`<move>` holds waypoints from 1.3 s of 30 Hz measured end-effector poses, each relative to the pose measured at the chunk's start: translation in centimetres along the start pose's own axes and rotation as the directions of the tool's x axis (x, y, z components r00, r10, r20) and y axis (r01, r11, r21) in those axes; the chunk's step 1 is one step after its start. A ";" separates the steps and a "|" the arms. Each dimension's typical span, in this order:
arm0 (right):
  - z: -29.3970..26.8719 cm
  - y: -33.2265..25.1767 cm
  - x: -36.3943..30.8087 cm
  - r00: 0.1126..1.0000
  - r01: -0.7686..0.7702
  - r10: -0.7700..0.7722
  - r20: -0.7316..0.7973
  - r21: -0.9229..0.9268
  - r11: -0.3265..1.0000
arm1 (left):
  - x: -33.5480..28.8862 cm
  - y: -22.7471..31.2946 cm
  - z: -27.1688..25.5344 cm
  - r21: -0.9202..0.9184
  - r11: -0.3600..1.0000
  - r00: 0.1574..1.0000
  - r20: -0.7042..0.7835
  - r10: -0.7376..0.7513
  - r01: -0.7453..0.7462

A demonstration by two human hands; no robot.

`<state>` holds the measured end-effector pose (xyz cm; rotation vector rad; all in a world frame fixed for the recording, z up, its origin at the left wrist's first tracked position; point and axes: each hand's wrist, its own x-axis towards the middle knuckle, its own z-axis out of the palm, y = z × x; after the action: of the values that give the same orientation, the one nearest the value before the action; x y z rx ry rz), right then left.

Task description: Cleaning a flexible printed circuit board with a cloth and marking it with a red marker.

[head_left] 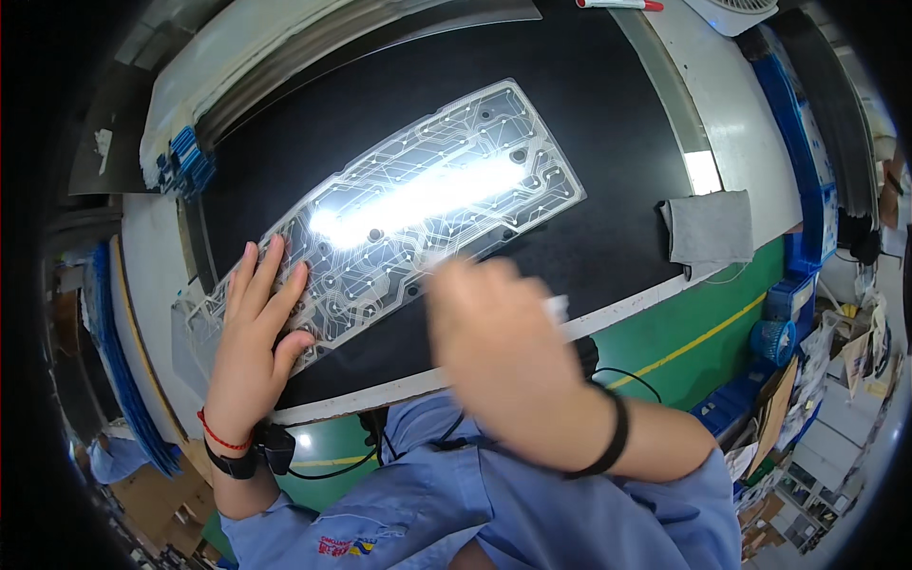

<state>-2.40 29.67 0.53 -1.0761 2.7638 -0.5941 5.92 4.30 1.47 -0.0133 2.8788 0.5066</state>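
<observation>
A clear plastic circuit sheet with white traces (446,180) lies across a black work surface (589,142), glare running along its middle. My left hand (255,328) rests flat on the sheet's near left end, fingers spread. My right hand (499,347) is blurred with motion just over the sheet's near edge, fingers curled around something small and white that I cannot make out clearly.
A folded grey cloth (708,228) lies at the right of the black surface. A stack of blue parts (190,161) sits at the far left. A red-capped pen (617,5) lies at the top edge. Blue bins (803,180) line the right side.
</observation>
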 end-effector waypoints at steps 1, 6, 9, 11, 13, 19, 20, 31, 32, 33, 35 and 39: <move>-0.7 1.5 0.1 0.999 -0.030 0.025 -0.031 -0.184 0.983 | -0.7 -0.6 -0.3 0.018 1.000 1.000 0.001 -0.002 0.002; -0.7 3.1 0.5 0.995 -0.061 0.038 -0.091 -0.273 0.960 | -0.2 -0.8 0.0 0.046 0.999 1.000 0.001 0.029 -0.029; 1.0 -0.2 0.3 0.968 0.233 -0.250 -0.034 -0.258 0.938 | -0.3 -0.7 0.0 0.053 0.998 1.000 -0.001 0.019 -0.019; 0.4 0.8 0.1 0.981 0.183 -0.191 -0.028 -0.183 0.966 | -0.5 -0.7 0.0 0.052 0.999 1.000 -0.003 0.008 -0.008; -1.2 3.7 0.1 0.993 0.073 -0.095 -0.066 -0.276 0.958 | -0.9 -0.9 0.1 0.069 0.998 1.000 0.013 0.001 -0.002; 0.0 2.0 0.1 0.970 0.224 -0.238 -0.051 -0.201 0.954 | -0.4 -0.8 -0.2 0.082 0.996 0.999 0.016 0.039 -0.040; 0.6 1.4 -0.3 0.962 0.255 -0.268 -0.059 -0.173 0.951 | -0.2 -0.7 -0.1 0.083 0.996 0.999 0.009 0.045 -0.046; 0.6 1.0 -0.5 0.937 0.342 -0.347 -0.037 -0.105 0.934 | -0.3 -0.7 0.3 0.046 0.997 0.997 -0.050 0.057 -0.054; 0.4 1.1 -0.6 0.940 0.328 -0.336 -0.062 -0.116 0.937 | -0.3 -0.6 0.2 0.041 0.998 0.997 -0.053 0.058 -0.056; 0.4 1.4 -0.6 0.940 0.319 -0.330 -0.082 -0.122 0.940 | -0.5 -0.6 0.2 0.056 0.997 0.998 -0.039 0.053 -0.051; -1.0 3.8 -0.9 0.981 0.171 -0.188 -0.051 -0.232 0.957 | -1.1 -0.8 0.3 0.079 0.997 1.000 -0.017 0.026 -0.025; -1.5 5.0 -0.8 0.972 0.207 -0.229 -0.055 -0.262 0.943 | -0.4 -0.7 0.6 0.058 0.997 0.998 -0.046 0.043 -0.040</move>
<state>-5.33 34.09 -0.11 -1.4582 2.8746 -0.3157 6.45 3.82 0.82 0.0446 2.9441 0.4367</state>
